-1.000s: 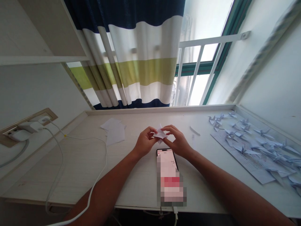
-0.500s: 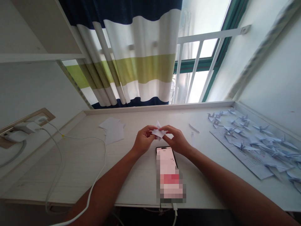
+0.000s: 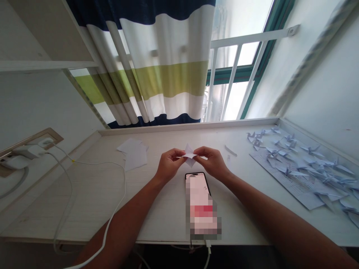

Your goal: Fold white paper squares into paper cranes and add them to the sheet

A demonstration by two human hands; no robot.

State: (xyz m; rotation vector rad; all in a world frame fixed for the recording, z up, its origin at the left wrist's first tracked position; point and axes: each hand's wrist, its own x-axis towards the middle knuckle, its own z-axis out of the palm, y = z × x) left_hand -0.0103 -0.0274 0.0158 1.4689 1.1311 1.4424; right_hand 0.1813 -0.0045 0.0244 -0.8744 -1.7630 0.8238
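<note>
Paper point(image 3: 190, 156): white, folded, creased; pointed toward 12 and 6 o'clock. Pinched at 9 and 3 o'clock. Located just 6 o'clock of view centre.

A single dark digit, 5, can be read near the upper right of the lit, pinkish-white screen of a black-edged rectangular smartphone point(image 3: 199, 198); a small mark just left of it is too incomplete to make out. The tiny line at the top of that screen is too blurred to read, and coarse pixel squares mask much of the rest. A flat white paper sheet point(image 3: 298, 188) bears rows of fine print, too small to decipher.
</note>
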